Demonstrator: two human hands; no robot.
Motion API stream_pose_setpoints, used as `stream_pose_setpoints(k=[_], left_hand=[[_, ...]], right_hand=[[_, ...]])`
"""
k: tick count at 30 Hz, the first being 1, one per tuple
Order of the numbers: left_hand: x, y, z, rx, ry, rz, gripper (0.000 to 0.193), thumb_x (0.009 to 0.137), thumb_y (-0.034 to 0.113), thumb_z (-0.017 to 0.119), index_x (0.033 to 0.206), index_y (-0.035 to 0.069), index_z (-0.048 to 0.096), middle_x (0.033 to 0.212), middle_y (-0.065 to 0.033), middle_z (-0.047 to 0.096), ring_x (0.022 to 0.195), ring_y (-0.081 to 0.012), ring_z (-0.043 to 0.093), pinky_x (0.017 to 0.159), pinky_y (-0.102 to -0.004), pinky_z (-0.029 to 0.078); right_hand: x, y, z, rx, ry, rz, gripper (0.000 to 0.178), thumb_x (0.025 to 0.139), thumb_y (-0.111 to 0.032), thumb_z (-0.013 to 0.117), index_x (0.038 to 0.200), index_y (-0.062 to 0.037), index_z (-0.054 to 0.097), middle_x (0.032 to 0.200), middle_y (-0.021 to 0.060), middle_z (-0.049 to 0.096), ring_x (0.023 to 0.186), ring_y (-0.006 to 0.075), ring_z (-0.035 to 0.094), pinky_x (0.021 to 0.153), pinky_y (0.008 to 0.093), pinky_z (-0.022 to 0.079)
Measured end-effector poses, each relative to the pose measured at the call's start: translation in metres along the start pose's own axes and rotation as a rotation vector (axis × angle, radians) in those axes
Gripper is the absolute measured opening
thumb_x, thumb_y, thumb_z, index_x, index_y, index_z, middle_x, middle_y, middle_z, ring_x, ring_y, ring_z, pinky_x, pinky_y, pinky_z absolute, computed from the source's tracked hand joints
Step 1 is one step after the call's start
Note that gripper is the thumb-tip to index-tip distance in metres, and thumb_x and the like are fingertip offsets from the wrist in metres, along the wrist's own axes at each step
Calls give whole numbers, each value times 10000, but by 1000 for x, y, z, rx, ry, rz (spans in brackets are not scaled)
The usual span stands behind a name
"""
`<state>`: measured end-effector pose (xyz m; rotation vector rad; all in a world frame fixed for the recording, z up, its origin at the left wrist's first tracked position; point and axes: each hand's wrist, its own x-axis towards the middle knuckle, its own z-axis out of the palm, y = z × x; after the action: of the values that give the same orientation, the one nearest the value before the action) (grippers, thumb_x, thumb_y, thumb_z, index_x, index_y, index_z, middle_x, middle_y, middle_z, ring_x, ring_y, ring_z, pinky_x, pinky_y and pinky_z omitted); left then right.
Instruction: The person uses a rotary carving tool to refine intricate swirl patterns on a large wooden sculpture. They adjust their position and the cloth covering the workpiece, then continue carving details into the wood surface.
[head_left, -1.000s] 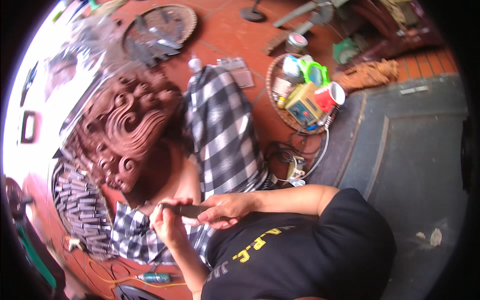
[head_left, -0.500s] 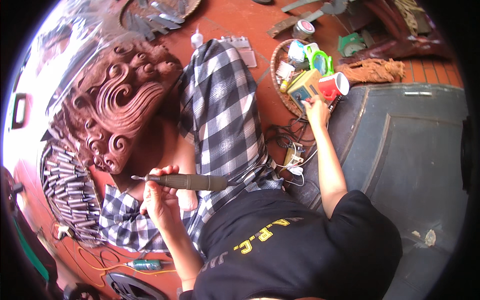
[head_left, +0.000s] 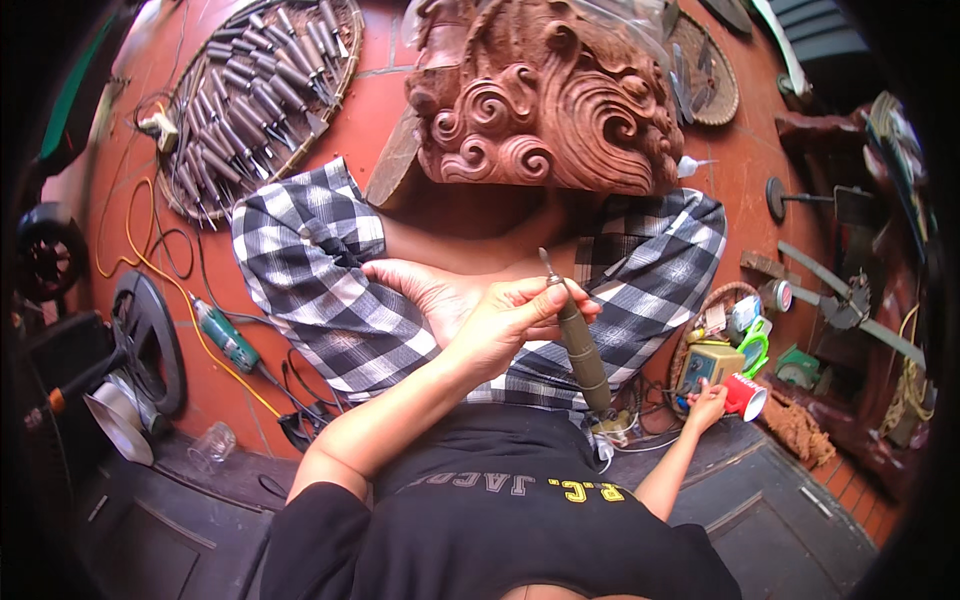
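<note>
In my left hand [head_left: 515,318] is a dark rotary carving handpiece [head_left: 580,350], held between thumb and fingers. Its slim metal bit [head_left: 544,258] points up toward a large reddish-brown wood carving [head_left: 560,110] with scrolls and flowing ridges. The bit is apart from the wood. Over on the right, my right hand [head_left: 708,403] reaches to a small yellowish control box [head_left: 712,362] with a blue front. Its fingers are closed at the box's front, apparently on a knob, which they largely hide. A red mug [head_left: 744,397] stands right beside that hand.
Wooden-handled chisels [head_left: 240,95] fill a woven tray at the upper left. A green power tool [head_left: 228,338] with an orange cord lies on the tiled floor. Another basket [head_left: 735,85] of blades is behind the carving. Cords and a power strip [head_left: 612,428] lie by my right knee.
The view has turned, so the carving is now ahead instead of at the left. My left hand still holds the handpiece, its bit now pointing up. My right hand stays at the control box.
</note>
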<state>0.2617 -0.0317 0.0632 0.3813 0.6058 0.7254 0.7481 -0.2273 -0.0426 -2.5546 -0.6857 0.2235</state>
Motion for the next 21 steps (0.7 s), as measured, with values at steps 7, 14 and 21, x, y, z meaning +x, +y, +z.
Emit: stream_pose_setpoints(k=[7, 14, 21], left_hand=[[8, 7, 22, -158, -134, -17, 400, 967, 418, 578, 1148, 68, 650, 1131, -73, 685, 1090, -179, 635, 939, -369, 496], [27, 26, 57, -618, -227, 86, 415, 976, 342, 577, 1174, -22, 593, 1159, -125, 638, 1108, -224, 623, 994, -380, 503], [32, 62, 58, -851, -280, 181, 399, 993, 349, 542, 1208, 13, 565, 1128, -77, 615, 1040, -159, 617, 904, -316, 540]], right_hand=[[-1, -51, -11, -250, 78, -366, 227, 884, -176, 714, 957, -38, 549, 630, 74, 609, 523, 155, 640, 454, 299, 496], [-98, -353, -12, 291, -436, -1138, 827, 686, -100, 849, 1400, -81, 431, 1337, 149, 497, 1162, 244, 562, 953, 358, 481], [-133, -485, 11, 318, -742, -1622, 543, 779, -404, 796, 1110, -16, 609, 1107, 224, 629, 1012, 331, 658, 849, 403, 555]])
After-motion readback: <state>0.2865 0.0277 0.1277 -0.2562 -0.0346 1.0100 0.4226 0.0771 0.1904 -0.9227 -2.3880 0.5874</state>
